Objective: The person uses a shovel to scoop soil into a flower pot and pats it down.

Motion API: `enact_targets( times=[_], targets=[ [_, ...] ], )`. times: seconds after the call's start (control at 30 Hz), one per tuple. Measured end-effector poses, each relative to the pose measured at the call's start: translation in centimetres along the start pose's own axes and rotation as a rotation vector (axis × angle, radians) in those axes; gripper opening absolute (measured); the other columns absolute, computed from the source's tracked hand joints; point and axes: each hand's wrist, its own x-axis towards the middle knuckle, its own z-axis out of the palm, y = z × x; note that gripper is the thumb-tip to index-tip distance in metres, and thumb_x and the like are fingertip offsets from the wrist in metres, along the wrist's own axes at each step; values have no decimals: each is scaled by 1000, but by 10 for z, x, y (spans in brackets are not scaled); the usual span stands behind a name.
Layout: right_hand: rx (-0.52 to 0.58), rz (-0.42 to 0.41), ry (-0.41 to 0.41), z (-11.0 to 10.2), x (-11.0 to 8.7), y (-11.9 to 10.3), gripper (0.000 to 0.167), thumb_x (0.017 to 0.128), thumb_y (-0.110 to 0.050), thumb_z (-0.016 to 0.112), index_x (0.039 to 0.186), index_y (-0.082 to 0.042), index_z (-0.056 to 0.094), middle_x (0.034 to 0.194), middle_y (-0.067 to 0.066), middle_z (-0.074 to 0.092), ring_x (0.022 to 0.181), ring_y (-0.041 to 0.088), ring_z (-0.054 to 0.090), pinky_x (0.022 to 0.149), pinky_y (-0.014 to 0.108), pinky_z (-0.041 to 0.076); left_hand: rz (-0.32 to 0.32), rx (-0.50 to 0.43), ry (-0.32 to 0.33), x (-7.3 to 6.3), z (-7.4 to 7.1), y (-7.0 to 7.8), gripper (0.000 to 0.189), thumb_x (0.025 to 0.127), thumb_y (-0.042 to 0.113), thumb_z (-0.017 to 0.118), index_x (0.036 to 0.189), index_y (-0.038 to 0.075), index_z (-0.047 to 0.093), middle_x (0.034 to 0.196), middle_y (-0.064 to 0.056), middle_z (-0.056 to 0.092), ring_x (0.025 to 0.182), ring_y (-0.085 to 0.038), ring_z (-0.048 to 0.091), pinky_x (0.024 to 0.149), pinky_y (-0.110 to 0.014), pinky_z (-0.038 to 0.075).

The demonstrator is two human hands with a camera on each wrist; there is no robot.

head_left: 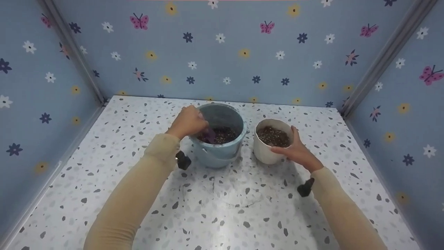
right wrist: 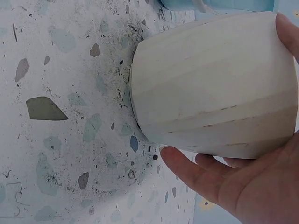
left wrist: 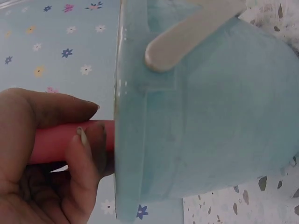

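Observation:
My left hand (head_left: 188,122) reaches over the left rim of a light blue bucket (head_left: 216,157) and grips a pink garden trowel (left wrist: 74,140) by its handle. The trowel's lower part dips into dark, speckled potting soil (head_left: 226,134) inside the bucket; its tip is hidden there. On the right, a white plant pot (head_left: 266,152) stands upright with soil (head_left: 274,136) in it. My right hand (head_left: 299,151) holds this pot from its right side, thumb at the front rim and fingers around the far side. In the right wrist view the fingers lie along the ribbed wall.
Both containers stand side by side on a white speckled tabletop (head_left: 222,215), a narrow gap between them. The bucket's handle (left wrist: 187,37) hangs down its front. Blue flowered panels (head_left: 229,62) close off the back and both sides. Dark smudges mark the table near the pot.

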Motion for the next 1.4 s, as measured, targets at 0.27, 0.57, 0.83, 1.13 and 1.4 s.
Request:
enact_targets(
  times=[0.27, 0.57, 0.83, 1.13, 1.4],
  targets=[
    [4, 11, -13, 1, -2, 4, 136, 73, -62, 79, 154, -26, -23, 162, 22, -8, 142, 46, 24, 98, 56, 43, -46, -180, -33, -5, 4, -4, 19, 81, 11, 62, 75, -2, 74, 67, -10, 69, 49, -12, 52, 48, -26, 43],
    [0, 34, -18, 1, 1, 0, 137, 71, -63, 80, 154, -27, -23, 163, 22, -6, 142, 44, 26, 97, 54, 44, -107, -338, -46, -8, 5, -11, 16, 85, 13, 67, 87, 2, 78, 85, -12, 75, 59, -13, 61, 58, -27, 49],
    [4, 35, -18, 1, 2, 0, 137, 72, -62, 80, 154, -26, -24, 163, 21, -9, 144, 45, 19, 99, 57, 42, -155, -482, -65, -9, 6, -14, 16, 87, 14, 67, 91, 2, 78, 88, -9, 75, 56, -13, 50, 52, -24, 39],
    [-18, 44, -14, -1, 0, -1, 138, 71, -65, 79, 153, -27, -25, 162, 23, -8, 142, 46, 24, 99, 57, 42, -189, -572, -25, -11, 8, -19, 17, 89, 16, 66, 91, 5, 79, 88, -7, 76, 46, -9, 41, 45, -23, 31],
    [30, 10, -30, 1, -1, -1, 134, 76, -58, 80, 153, -28, -26, 163, 18, -14, 143, 46, 22, 100, 59, 41, -221, -583, 0, -16, 6, -23, 15, 85, 22, 72, 95, 13, 79, 90, -1, 76, 79, -24, 68, 59, -27, 44]
  ],
)
